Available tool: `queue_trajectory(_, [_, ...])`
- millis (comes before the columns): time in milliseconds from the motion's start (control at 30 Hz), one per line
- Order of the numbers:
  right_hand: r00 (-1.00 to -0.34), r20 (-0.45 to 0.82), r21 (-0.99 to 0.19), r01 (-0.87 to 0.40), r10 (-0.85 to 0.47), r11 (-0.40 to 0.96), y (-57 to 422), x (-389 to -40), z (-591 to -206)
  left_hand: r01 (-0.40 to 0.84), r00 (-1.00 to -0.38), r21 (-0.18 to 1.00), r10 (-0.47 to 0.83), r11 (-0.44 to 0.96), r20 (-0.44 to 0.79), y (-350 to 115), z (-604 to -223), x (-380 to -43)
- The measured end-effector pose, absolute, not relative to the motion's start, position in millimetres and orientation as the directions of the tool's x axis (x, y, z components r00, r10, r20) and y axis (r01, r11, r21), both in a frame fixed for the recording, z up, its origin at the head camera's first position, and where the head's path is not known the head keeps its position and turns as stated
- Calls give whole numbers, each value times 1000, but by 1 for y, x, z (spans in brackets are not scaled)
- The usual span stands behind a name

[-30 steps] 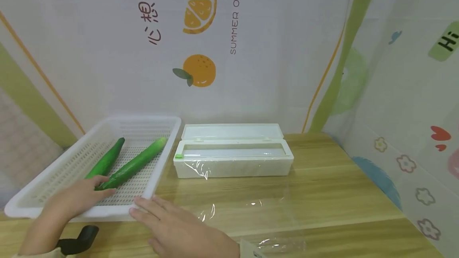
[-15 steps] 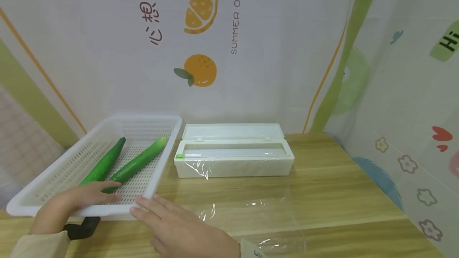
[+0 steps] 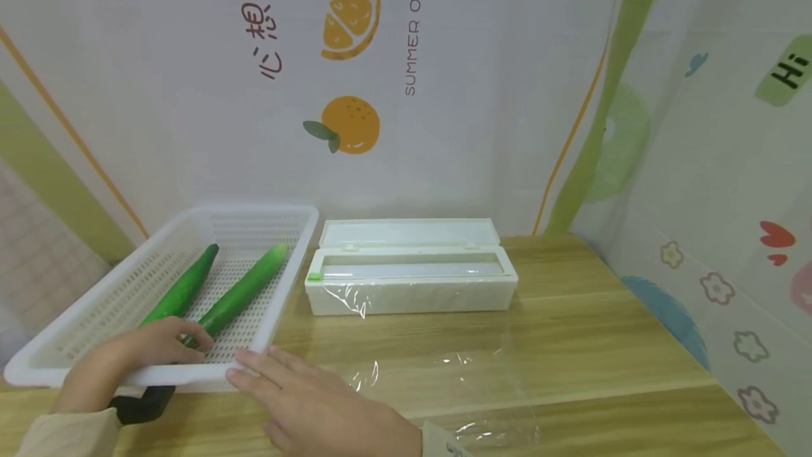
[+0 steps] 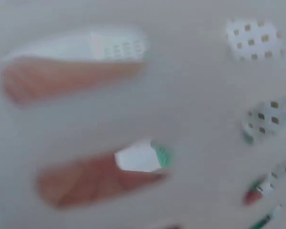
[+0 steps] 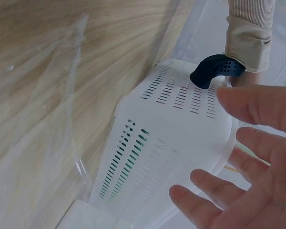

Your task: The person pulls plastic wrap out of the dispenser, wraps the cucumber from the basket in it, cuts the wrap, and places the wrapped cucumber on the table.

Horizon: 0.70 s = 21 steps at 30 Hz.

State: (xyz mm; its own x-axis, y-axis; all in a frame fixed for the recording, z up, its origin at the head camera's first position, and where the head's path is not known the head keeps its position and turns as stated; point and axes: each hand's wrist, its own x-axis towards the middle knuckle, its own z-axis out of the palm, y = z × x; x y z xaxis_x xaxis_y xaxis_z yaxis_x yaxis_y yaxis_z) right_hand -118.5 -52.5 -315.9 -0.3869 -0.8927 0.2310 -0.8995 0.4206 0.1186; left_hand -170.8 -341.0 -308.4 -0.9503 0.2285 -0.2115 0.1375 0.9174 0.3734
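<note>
Two green cucumbers lie slanted in a white perforated basket (image 3: 293,288) in the head view. My left hand (image 3: 142,351) reaches over the near rim. Its fingers curl round the near end of the right-hand cucumber (image 3: 244,293), hiding that end. The left-hand cucumber (image 3: 184,289) lies beside it, its near end behind the same hand. My right hand (image 3: 330,400) rests its straight fingers at the basket's near right corner. In the right wrist view its fingers (image 5: 219,188) are spread beside the basket wall (image 5: 181,138). The left wrist view is blurred.
A white cling film dispenser (image 3: 412,298) stands with its lid (image 3: 409,233) raised, right of the basket. From it a clear sheet of cling film (image 3: 444,379) runs forward over the wooden table (image 3: 590,344). A printed cloth (image 3: 444,161) hangs behind.
My left hand first shifted forward off the cucumber's end with looser fingers, then curled round it again. The right-hand cucumber has slid slightly left. My right hand stays at the basket corner.
</note>
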Motion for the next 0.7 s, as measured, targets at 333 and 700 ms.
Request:
queue_trajectory(333, [-381, 243, 131, -898, -892, 419, -52, -118, -315, 260, -963, 394, 208, 882, 170, -342, -311, -162])
queue_trajectory(700, [-497, 199, 136, -839, -844, 526, -58, -129, -316, 219, -874, 391, 2, 894, 485, -326, -303, -160])
